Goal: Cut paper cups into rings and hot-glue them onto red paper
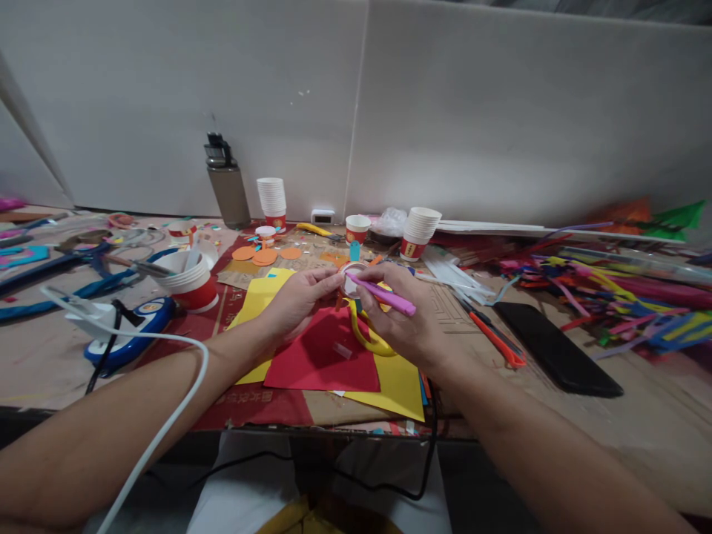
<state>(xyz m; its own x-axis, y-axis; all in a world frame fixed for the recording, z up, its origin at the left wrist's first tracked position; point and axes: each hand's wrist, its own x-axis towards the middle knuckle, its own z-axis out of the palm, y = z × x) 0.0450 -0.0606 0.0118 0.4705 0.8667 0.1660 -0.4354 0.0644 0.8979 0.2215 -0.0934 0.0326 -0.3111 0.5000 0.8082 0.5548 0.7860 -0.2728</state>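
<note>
My left hand [297, 300] pinches the rim of a small white round piece [351, 284], which looks like a cup bottom with teal and orange strips sticking out. A slim purple pen [386, 296] is gripped in my right hand [414, 319], its tip at the white piece. Below the right hand shows a yellow looped handle [371, 340], probably of scissors; whether the hand touches it is hidden. Beneath both hands lie a red paper sheet [317, 363] and yellow paper [403, 389]. A small clear scrap [343, 350] rests on the red sheet.
Orange paper discs [264, 256] lie behind my left hand. Paper cup stacks [271, 199] and a bottle [228, 185] stand near the wall. A red-handled cutter [498, 340] and black phone [556, 348] are at right. A white cable [189, 386] crosses my left forearm.
</note>
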